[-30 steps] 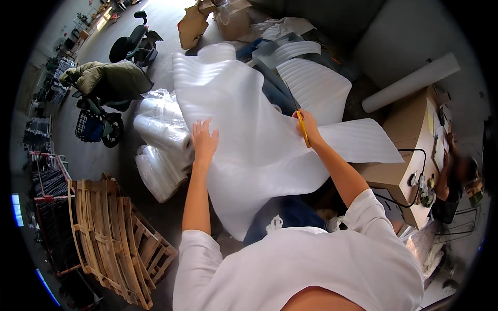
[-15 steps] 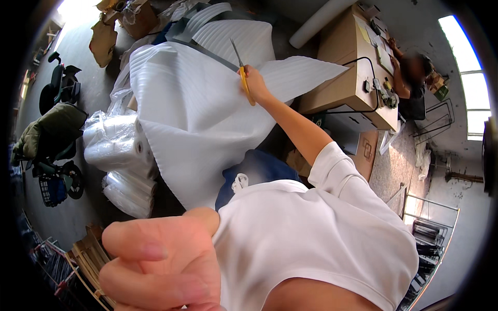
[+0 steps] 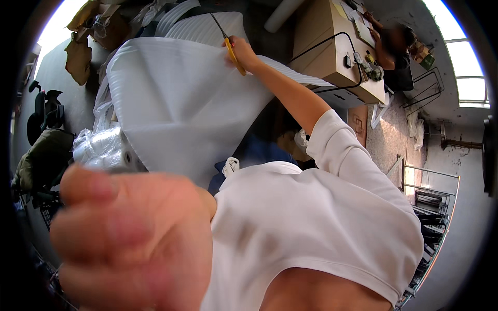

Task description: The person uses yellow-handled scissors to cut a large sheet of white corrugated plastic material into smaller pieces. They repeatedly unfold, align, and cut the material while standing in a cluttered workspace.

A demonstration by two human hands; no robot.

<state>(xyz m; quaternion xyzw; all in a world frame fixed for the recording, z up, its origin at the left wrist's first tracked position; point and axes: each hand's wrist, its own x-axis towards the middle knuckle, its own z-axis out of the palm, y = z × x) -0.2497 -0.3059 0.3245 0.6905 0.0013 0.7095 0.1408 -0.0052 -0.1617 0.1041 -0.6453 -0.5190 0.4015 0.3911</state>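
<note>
A wide fisheye view looks steeply down from the person's head over the white shirt point(image 3: 311, 217), straight edges bending toward its dark rim. The left hand point(image 3: 135, 238) looms very near the lens; the white sheet point(image 3: 176, 93) lies farther off.

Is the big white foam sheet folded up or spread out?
Spread out: the foam sheet shows one broad, gently creased face, fanning out beside the right hand.

– Anything bright at the right?
– Yes: a paned window point(image 3: 471, 85), glaring white above a marked, pale wall point(image 3: 469, 171).
– And underfoot?
– Grey floor point(image 3: 83, 113) at the left; sunlit, speckled ground point(image 3: 389, 127) at the right, between a wooden desk point(image 3: 311, 31) and a metal rack point(image 3: 430, 172).
</note>
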